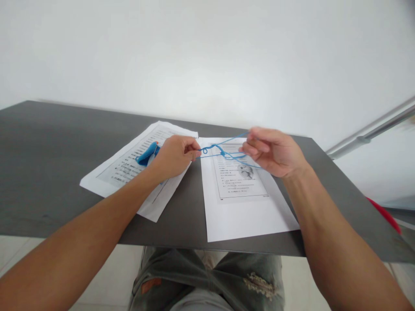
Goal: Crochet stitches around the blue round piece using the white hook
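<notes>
Taking the middle of the view as the clock's centre, the grey surface [61, 168] stretches out to nine o'clock, and a slanted printed sheet [125, 166] lies on it at that hour, partly covered by the left forearm. Over this sheet, also toward nine, sits a folded blue piece [147, 154] with a small orange spot at its top; I cannot tell whether the left hand touches it. Nearer the centre, the left hand [175, 155] is closed in a pinch, thumb against fingers, on blue yarn [223, 153]. At six o'clock, below the surface edge, are the wearer's worn jeans [171, 272]. The yarn spans the gap between the hands, twisted and looped near the centre, then splitting into strands toward three. Beneath it, between four and five, lies a second printed sheet [233, 185]. At three o'clock the right hand [272, 149] is half curled, its fingertips gripping yarn strands held apart
</notes>
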Action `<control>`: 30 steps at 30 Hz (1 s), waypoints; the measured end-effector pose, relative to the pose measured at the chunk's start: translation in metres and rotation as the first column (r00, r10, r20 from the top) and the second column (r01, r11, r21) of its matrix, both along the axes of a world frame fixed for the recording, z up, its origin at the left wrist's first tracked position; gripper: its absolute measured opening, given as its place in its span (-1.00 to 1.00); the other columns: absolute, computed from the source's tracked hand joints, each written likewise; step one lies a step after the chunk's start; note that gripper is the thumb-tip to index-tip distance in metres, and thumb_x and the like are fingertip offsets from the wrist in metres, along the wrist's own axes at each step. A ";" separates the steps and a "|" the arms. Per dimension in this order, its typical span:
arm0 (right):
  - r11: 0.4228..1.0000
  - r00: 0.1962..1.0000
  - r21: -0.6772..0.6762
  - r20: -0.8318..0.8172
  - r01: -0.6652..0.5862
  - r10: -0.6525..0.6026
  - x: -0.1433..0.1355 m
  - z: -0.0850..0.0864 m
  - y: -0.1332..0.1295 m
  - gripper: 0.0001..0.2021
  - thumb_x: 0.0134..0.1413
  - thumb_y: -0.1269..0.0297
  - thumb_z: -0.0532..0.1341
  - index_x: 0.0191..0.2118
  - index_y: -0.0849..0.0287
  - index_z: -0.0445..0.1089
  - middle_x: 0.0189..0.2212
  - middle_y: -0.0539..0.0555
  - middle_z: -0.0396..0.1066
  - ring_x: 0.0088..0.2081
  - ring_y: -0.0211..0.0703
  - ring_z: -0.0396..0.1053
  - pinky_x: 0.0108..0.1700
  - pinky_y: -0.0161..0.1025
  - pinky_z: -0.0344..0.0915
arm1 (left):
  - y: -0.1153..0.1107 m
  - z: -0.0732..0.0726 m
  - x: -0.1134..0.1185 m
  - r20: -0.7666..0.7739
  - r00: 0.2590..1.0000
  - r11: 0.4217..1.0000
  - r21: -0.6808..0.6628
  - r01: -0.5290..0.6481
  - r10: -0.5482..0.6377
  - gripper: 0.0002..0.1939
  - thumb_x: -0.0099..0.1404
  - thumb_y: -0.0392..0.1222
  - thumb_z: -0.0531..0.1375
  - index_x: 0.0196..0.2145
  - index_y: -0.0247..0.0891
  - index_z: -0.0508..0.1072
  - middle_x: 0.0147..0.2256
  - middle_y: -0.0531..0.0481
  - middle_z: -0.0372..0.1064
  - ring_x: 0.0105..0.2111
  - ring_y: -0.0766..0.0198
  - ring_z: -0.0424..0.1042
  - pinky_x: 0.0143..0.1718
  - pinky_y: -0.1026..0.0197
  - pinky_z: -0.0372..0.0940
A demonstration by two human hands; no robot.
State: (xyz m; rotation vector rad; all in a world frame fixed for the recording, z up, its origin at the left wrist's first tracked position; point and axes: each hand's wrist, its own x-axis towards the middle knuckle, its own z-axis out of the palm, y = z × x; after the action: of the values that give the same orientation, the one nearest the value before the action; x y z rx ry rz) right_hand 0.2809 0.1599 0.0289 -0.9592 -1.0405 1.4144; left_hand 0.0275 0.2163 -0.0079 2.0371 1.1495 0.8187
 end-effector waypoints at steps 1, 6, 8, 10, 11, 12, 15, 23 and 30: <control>1.000 1.000 0.005 0.002 -0.003 0.003 0.001 0.002 -0.001 -0.71 -0.15 0.19 0.60 -0.47 0.19 0.53 -0.71 -0.17 0.10 -0.60 -0.39 0.14 -0.31 -0.29 0.40 | 0.000 0.000 0.000 -0.004 1.000 1.000 0.010 -0.006 0.006 -0.88 0.20 -0.22 0.29 -0.48 -0.25 0.51 -0.56 0.05 0.44 -0.53 0.29 0.32 -0.44 0.21 0.14; 0.998 0.994 0.066 0.102 0.023 -0.030 0.001 -0.003 -0.001 -0.56 -0.19 0.20 0.61 -0.16 0.16 0.56 -0.43 -0.05 0.54 -0.57 -0.39 0.26 -0.32 -0.21 0.46 | 0.000 0.000 0.001 -0.020 0.997 0.997 0.022 -0.072 0.073 -0.91 0.21 -0.21 0.27 -0.44 -0.23 0.49 -0.56 0.04 0.42 -0.52 0.24 0.34 -0.43 0.20 0.14; 0.992 0.980 0.108 0.179 0.069 -0.088 0.000 -0.008 0.001 -0.53 -0.18 0.15 0.60 -0.13 0.15 0.53 -0.34 0.02 0.60 -0.43 -0.24 0.45 -0.23 -0.14 0.49 | 0.001 0.000 0.001 -0.025 0.992 0.992 0.030 -0.120 0.121 -0.92 0.23 -0.21 0.25 -0.42 -0.22 0.47 -0.58 0.07 0.37 -0.54 0.25 0.30 -0.43 0.19 0.11; 0.972 0.925 0.197 0.331 0.125 -0.186 0.000 -0.014 0.005 -0.55 -0.13 0.12 0.56 -0.12 0.12 0.49 -0.26 0.06 0.61 -0.29 -0.13 0.52 -0.16 -0.09 0.48 | 0.001 0.001 0.001 -0.031 0.986 0.986 0.042 -0.164 0.165 -0.91 0.25 -0.21 0.23 -0.42 -0.20 0.44 -0.60 0.09 0.34 -0.56 0.26 0.25 -0.43 0.18 0.07; 0.959 0.863 0.253 0.449 0.126 -0.232 0.001 -0.016 0.006 -0.58 -0.10 0.11 0.54 -0.14 0.12 0.49 -0.25 0.06 0.60 -0.27 -0.11 0.52 -0.15 -0.09 0.46 | 0.001 0.002 0.001 -0.043 0.982 0.982 0.047 -0.181 0.183 -0.91 0.25 -0.22 0.23 -0.42 -0.19 0.42 -0.60 0.10 0.33 -0.58 0.26 0.23 -0.43 0.17 0.06; 0.952 0.766 0.291 0.590 0.093 -0.255 0.003 -0.017 0.007 -0.63 -0.07 0.10 0.51 -0.17 0.12 0.49 -0.26 0.06 0.59 -0.27 -0.10 0.50 -0.17 -0.09 0.43 | 0.002 0.002 0.001 -0.062 0.978 0.979 0.052 -0.198 0.201 -0.91 0.25 -0.23 0.22 -0.42 -0.19 0.41 -0.61 0.10 0.33 -0.59 0.25 0.21 -0.43 0.16 0.06; 0.981 0.326 0.171 0.936 -0.089 -0.133 0.016 -0.015 0.005 -0.70 -0.04 0.09 0.48 -0.26 0.13 0.51 -0.32 0.08 0.55 -0.29 -0.04 0.47 -0.22 -0.09 0.37 | 0.003 0.003 -0.001 -0.130 0.959 0.967 0.078 -0.244 0.252 -0.93 0.23 -0.30 0.18 -0.39 -0.16 0.39 -0.65 0.12 0.29 -0.60 0.22 0.21 -0.39 0.13 0.08; 0.990 -0.238 -0.030 0.969 0.137 0.063 0.077 -0.001 -0.019 -0.36 -0.10 -0.09 0.47 0.05 0.18 0.46 -0.04 0.27 0.53 -0.07 0.25 0.51 -0.09 0.04 0.41 | 0.008 -0.002 -0.012 -0.297 0.904 0.938 0.255 -0.236 0.308 -0.49 0.07 -0.37 0.23 0.02 -0.23 0.36 -0.23 -0.13 0.48 -0.27 -0.01 0.44 -0.20 -0.01 0.29; 0.974 -0.187 -0.137 0.967 0.178 0.170 0.086 -0.006 -0.019 -0.57 -0.33 0.11 0.56 -0.28 0.10 0.49 -0.37 0.14 0.54 -0.39 0.07 0.47 -0.43 -0.11 0.32 | -0.001 0.004 -0.010 -0.201 0.967 0.901 0.430 -0.058 0.158 -0.68 0.18 -0.22 0.29 -0.08 -0.21 0.45 -0.09 -0.18 0.45 -0.08 -0.04 0.43 0.03 -0.09 0.31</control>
State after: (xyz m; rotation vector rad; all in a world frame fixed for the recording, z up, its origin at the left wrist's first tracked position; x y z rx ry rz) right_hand 0.3665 0.1408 0.0232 -2.4993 -2.0090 0.3559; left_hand 0.0178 0.2155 -0.0041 2.4966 1.3123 0.9715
